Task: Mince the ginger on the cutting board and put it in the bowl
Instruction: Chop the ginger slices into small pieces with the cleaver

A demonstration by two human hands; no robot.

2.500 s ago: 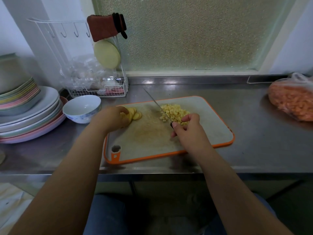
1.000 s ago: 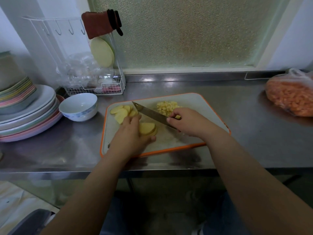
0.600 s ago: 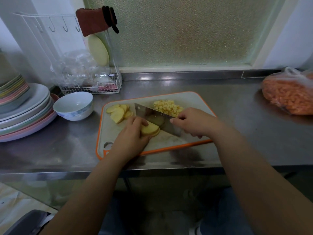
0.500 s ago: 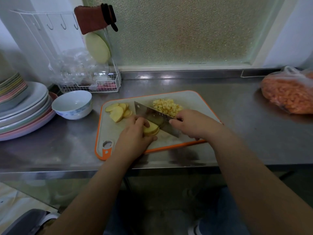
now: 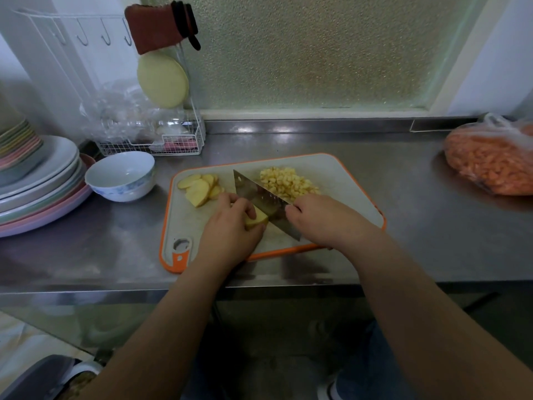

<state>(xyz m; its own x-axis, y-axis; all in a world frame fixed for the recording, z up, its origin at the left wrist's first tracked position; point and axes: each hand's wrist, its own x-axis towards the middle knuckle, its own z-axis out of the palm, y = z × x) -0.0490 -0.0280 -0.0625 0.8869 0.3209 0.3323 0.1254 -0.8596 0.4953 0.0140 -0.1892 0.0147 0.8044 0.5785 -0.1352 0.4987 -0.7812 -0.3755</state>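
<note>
Step in hand: mincing, partly complete. Left hand [image 5: 230, 232] fingers pinching stacked ginger slices [image 5: 256, 219] on cutting board [image 5: 357, 194]. Right hand [image 5: 326, 219] fingers wrapped round cleaver [image 5: 259, 197], blade against stack. Minced pile [image 5: 288, 183] behind blade; bowl [image 5: 119, 176] on counter [image 5: 403, 226], unfilled. Next: cut downward, fingertips tucked clear.

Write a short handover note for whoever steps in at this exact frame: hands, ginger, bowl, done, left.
Left hand: pinning a stack of ginger slices on the cutting board.
Right hand: gripping the cleaver, blade against that stack.
Done: minced pile at the board's far side.
Left: cut this stack and the loose slices, then move everything to the bowl, which holds no ginger.
</note>
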